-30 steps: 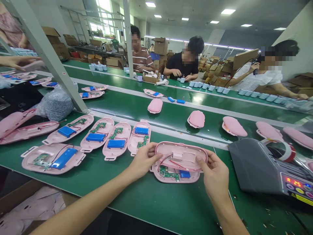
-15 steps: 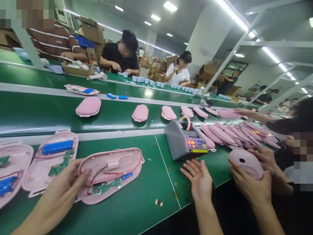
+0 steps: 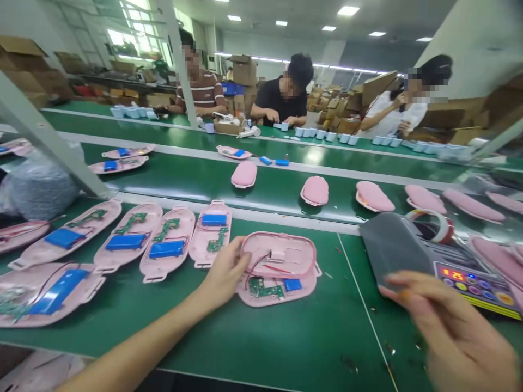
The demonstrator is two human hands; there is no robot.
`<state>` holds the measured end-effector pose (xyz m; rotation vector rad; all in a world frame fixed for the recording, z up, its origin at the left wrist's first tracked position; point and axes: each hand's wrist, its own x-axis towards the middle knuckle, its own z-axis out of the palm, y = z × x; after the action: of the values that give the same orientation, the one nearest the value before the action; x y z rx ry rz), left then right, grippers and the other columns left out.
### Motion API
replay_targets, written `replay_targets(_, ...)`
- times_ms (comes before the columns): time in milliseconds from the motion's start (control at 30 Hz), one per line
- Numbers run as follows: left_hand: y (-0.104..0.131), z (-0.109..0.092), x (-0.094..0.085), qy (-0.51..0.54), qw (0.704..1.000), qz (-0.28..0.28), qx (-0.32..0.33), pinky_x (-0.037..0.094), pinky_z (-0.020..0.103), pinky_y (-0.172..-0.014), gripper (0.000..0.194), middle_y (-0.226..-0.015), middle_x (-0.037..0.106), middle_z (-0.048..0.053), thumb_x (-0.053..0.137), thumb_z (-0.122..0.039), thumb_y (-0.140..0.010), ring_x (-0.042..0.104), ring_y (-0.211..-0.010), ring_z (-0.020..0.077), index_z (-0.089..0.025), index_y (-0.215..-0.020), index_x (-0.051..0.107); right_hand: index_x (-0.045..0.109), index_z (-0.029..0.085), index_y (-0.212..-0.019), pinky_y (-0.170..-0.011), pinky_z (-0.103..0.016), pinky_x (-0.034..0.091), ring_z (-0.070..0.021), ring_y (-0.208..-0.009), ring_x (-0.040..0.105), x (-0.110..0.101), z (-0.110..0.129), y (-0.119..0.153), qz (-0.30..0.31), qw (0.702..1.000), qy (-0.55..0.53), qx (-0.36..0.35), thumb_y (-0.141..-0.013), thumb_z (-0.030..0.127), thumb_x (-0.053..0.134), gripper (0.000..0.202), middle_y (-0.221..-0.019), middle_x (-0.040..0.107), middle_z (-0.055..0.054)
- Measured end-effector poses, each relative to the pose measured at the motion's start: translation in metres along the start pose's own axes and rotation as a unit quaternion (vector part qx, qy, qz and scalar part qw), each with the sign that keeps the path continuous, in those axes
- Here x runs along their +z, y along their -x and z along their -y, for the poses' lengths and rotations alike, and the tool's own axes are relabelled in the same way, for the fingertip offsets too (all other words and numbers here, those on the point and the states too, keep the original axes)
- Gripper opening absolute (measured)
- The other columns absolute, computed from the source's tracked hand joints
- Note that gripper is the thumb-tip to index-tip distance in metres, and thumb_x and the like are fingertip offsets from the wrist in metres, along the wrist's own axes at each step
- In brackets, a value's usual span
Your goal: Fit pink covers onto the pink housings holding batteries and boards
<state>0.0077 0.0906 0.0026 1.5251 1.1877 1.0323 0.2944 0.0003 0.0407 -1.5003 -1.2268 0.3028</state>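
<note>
My left hand (image 3: 229,267) grips the left end of an opened pink casing (image 3: 281,296), fingers and thumb closed on its edge. The casing's upper half leans back over the lower half. Inside it a green circuit board (image 3: 265,288), thin wires and a blue battery (image 3: 292,284) show. My right hand (image 3: 457,326), blurred, is in front of the grey tape dispenser (image 3: 398,256). Its thumb and fingertips are pinched together on a small amber bit that looks like a piece of tape (image 3: 405,295). A tape roll (image 3: 443,228) sits on the dispenser.
Several open pink shells (image 3: 167,264) with boards and blue batteries lie to the left. Closed pink casings (image 3: 314,190) stand on the conveyor belt (image 3: 196,179) behind. A metal post (image 3: 49,136) rises at the left. Co-workers sit across the line.
The view has swung left. My right hand, open with palm up before, is now pinched beside the tape dispenser. My left hand still holds the pink casing.
</note>
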Motion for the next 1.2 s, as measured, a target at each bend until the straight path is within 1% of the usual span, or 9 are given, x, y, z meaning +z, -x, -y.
replay_targets(33,0.0,0.001,0.0,0.014,1.0,0.005,0.001,0.047,0.028,-0.068,0.023,-0.084,0.065,0.001,0.05,-0.031,-0.09,0.06,-0.073,0.017,-0.017,-0.105,0.059,0.063,0.028,-0.081,-0.076,-0.037,0.055,-0.0212,-0.097,0.062,0.022,0.019,-0.008,0.099,0.988,0.04,-0.113,-0.092,0.049,0.055,0.025,-0.107,0.063,-0.006)
replay_targets(100,0.001,0.004,0.0,0.057,0.998,0.018,-0.002,0.048,0.027,-0.068,0.023,-0.086,0.065,0.002,0.052,-0.03,-0.09,0.061,-0.076,0.0174,-0.017,-0.107,0.059,0.061,0.023,-0.088,-0.081,-0.034,0.054,-0.0193,-0.103,0.06,0.071,0.046,-0.024,0.285,0.913,0.103,-0.273,-0.1,0.033,0.044,0.023,-0.118,0.058,-0.006)
replay_targets(167,0.001,0.008,0.0,0.102,0.994,0.033,-0.013,0.047,0.026,-0.065,0.024,-0.085,0.064,0.001,0.054,-0.03,-0.089,0.06,-0.073,0.017,-0.017,-0.108,0.058,0.058,0.018,-0.088,-0.076,-0.032,0.053,-0.0195,-0.1,0.06,0.114,0.056,-0.038,0.373,0.835,0.173,-0.365,-0.101,0.023,0.04,0.022,-0.121,0.055,-0.009)
replay_targets(267,0.0,0.013,-0.001,0.126,0.991,0.04,-0.012,0.044,0.024,-0.06,0.023,-0.081,0.06,0.0,0.054,-0.028,-0.089,0.056,-0.069,0.0152,-0.017,-0.108,0.059,0.056,0.016,-0.086,-0.076,-0.034,0.052,-0.0218,-0.1,0.058,0.151,0.048,-0.047,0.381,0.777,0.239,-0.44,-0.099,0.019,0.044,0.019,-0.12,0.054,-0.012)
replay_targets(500,-0.003,0.015,-0.001,0.09,0.996,0.025,0.011,0.04,0.022,-0.059,0.028,-0.084,0.059,-0.001,0.047,-0.018,-0.088,0.052,-0.07,0.0128,-0.018,-0.113,0.061,0.056,0.015,-0.082,-0.068,-0.031,0.045,-0.0205,-0.089,0.056,0.163,0.037,-0.042,0.295,0.763,0.256,-0.515,-0.099,0.02,0.04,0.024,-0.102,0.059,-0.01)
replay_targets(633,0.0,0.016,-0.001,0.08,0.996,0.025,0.002,0.039,0.022,-0.055,0.028,-0.079,0.058,-0.002,0.046,-0.016,-0.087,0.052,-0.064,0.0124,-0.018,-0.112,0.061,0.056,0.017,-0.075,-0.057,-0.027,0.037,-0.0184,-0.082,0.056,0.164,0.04,-0.043,0.253,0.801,0.273,-0.469,-0.088,0.023,0.056,0.015,-0.091,0.061,-0.006)
replay_targets(800,0.004,0.017,-0.001,0.097,0.995,0.023,-0.013,0.043,0.023,-0.057,0.023,-0.082,0.062,0.0,0.048,-0.02,-0.088,0.06,-0.068,0.0153,-0.018,-0.109,0.059,0.046,0.02,-0.067,-0.048,-0.024,0.026,-0.014,-0.053,0.047,0.16,0.052,-0.054,0.287,0.88,0.326,-0.192,-0.065,0.045,0.078,0.041,-0.059,0.052,0.003)
replay_targets(967,0.003,0.015,0.0,0.087,0.996,0.033,-0.004,0.04,0.023,-0.054,0.021,-0.077,0.06,-0.001,0.049,-0.02,-0.087,0.056,-0.063,0.0142,-0.018,-0.106,0.059,0.053,0.02,-0.083,-0.052,-0.024,0.029,-0.0147,-0.057,0.05,0.162,0.059,-0.061,0.373,0.875,0.288,-0.112,-0.069,0.039,0.071,0.03,-0.065,0.058,0.003)
replay_targets(1200,0.01,0.012,0.003,0.069,0.997,-0.014,0.006,0.043,0.026,-0.067,0.027,-0.088,0.062,0.002,0.049,-0.014,-0.082,0.056,-0.075,0.0152,-0.015,-0.105,0.062,0.051,0.016,-0.061,-0.057,-0.025,0.028,-0.0135,-0.062,0.045,0.165,0.059,-0.066,0.497,0.828,0.221,-0.135,-0.068,0.038,0.057,0.024,-0.06,0.053,0.0)
